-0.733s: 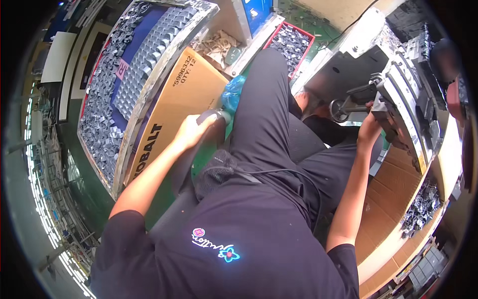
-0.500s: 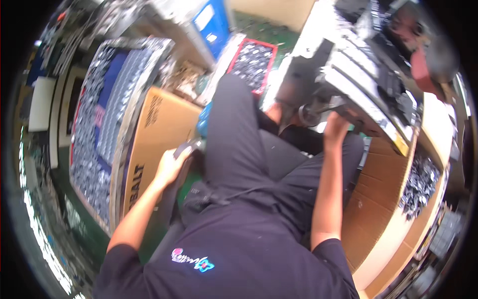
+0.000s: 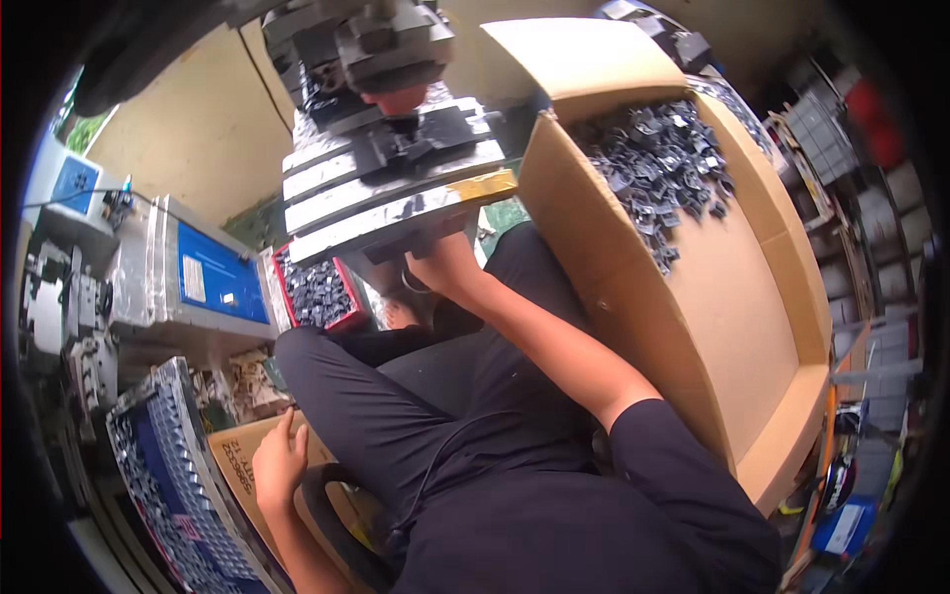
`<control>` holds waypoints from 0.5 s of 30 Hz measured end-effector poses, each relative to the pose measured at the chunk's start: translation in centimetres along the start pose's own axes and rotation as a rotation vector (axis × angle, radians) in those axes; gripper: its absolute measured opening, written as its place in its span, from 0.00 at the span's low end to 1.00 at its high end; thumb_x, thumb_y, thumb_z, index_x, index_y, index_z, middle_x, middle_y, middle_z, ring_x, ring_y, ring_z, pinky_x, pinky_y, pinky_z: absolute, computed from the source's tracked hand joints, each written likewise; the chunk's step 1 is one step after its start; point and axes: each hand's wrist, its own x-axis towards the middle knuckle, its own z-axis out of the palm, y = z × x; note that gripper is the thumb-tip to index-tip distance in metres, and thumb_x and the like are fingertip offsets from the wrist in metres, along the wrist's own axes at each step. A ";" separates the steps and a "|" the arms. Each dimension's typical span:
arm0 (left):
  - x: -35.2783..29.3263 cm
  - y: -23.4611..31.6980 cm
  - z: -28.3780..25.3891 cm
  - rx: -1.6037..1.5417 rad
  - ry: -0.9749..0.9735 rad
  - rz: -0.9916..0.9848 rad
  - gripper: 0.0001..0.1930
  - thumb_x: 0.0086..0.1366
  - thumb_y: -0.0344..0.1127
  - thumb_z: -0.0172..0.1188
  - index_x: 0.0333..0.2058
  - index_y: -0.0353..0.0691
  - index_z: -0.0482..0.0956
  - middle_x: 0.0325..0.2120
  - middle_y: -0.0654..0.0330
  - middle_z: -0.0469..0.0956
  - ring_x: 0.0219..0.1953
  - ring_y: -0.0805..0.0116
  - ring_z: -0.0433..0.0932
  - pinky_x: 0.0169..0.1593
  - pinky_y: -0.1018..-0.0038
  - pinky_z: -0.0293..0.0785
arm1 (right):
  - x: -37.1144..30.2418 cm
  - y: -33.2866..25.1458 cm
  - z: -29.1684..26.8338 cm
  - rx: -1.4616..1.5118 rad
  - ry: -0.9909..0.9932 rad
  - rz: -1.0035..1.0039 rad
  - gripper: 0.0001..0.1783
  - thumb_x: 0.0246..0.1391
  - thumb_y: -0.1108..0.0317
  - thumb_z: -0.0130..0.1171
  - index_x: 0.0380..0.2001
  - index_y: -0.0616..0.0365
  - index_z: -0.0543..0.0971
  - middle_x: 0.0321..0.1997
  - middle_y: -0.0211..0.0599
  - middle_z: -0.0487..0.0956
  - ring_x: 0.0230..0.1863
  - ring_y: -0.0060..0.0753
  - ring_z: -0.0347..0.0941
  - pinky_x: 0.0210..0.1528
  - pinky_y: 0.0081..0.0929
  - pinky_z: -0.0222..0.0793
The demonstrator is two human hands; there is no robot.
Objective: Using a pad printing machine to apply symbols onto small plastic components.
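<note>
My left hand (image 3: 281,457) is lifted just outside the black chair armrest (image 3: 319,495), fingers stretched and nothing in them. Below and beside it stands a brown cardboard box (image 3: 235,445). My right arm reaches forward over my leg, and my right hand (image 3: 442,265) is under the front edge of a slotted metal machine table (image 3: 396,213). Its fingers are mostly hidden by dark parts there. Near the wrist shows part of a round metal ring (image 3: 416,280). On the table sits a dark clamp or fixture (image 3: 414,144), under the machine head (image 3: 391,49).
To the right, a large open cardboard box (image 3: 732,327) holds many small dark parts (image 3: 653,163). A red tray (image 3: 346,319) of similar parts is on the floor ahead. A grey cabinet with a blue panel (image 3: 220,274) stands left, above a rack of parts (image 3: 193,475).
The view has swung to the right, bringing the machine and the large box toward the middle. My left hand has come off the armrest and opened. My right hand stays under the machine table.
</note>
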 end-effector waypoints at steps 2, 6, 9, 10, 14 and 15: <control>0.7 6.3 -3.3 -0.472 0.164 0.232 0.19 0.74 0.45 0.61 0.56 0.40 0.85 0.44 0.46 0.86 0.46 0.47 0.85 0.53 0.58 0.79 | 0.5 -1.1 -1.7 -0.209 -0.155 0.062 0.07 0.57 0.70 0.60 0.37 0.53 0.86 0.39 0.46 0.86 0.43 0.55 0.84 0.45 0.49 0.77; -0.5 14.4 -3.5 -0.434 0.072 0.817 0.12 0.73 0.39 0.62 0.40 0.35 0.86 0.36 0.47 0.84 0.42 0.45 0.83 0.49 0.56 0.78 | 0.8 -2.1 -5.8 -0.630 -0.583 0.012 0.15 0.61 0.59 0.63 0.47 0.48 0.89 0.45 0.43 0.88 0.52 0.48 0.83 0.59 0.47 0.70; -3.8 17.3 -0.8 -0.407 -0.228 1.096 0.13 0.74 0.40 0.61 0.40 0.34 0.86 0.37 0.47 0.84 0.43 0.45 0.83 0.49 0.56 0.79 | 3.2 -6.1 -11.3 -0.594 -1.086 0.117 0.24 0.67 0.49 0.63 0.54 0.56 0.86 0.56 0.46 0.85 0.62 0.45 0.79 0.63 0.44 0.72; -4.7 17.4 0.2 -0.485 -0.357 1.192 0.12 0.73 0.39 0.62 0.42 0.35 0.86 0.37 0.49 0.84 0.43 0.46 0.83 0.50 0.57 0.79 | 3.3 -6.3 -13.0 -0.433 -1.172 0.065 0.24 0.68 0.49 0.61 0.55 0.57 0.85 0.57 0.46 0.85 0.64 0.46 0.79 0.65 0.43 0.71; -6.6 15.1 2.5 -0.539 -0.331 1.321 0.10 0.69 0.37 0.67 0.45 0.39 0.88 0.37 0.52 0.84 0.40 0.52 0.84 0.48 0.61 0.81 | 3.3 -4.2 -19.8 0.211 -1.271 -0.088 0.20 0.71 0.57 0.60 0.56 0.59 0.84 0.56 0.45 0.86 0.61 0.42 0.80 0.65 0.38 0.72; -6.8 13.8 2.5 -0.533 -0.383 1.230 0.11 0.68 0.37 0.70 0.45 0.40 0.89 0.36 0.54 0.84 0.37 0.55 0.84 0.45 0.63 0.81 | 3.3 -4.4 -22.8 0.294 -1.207 -0.099 0.18 0.71 0.60 0.61 0.55 0.59 0.84 0.55 0.43 0.87 0.59 0.38 0.82 0.62 0.35 0.75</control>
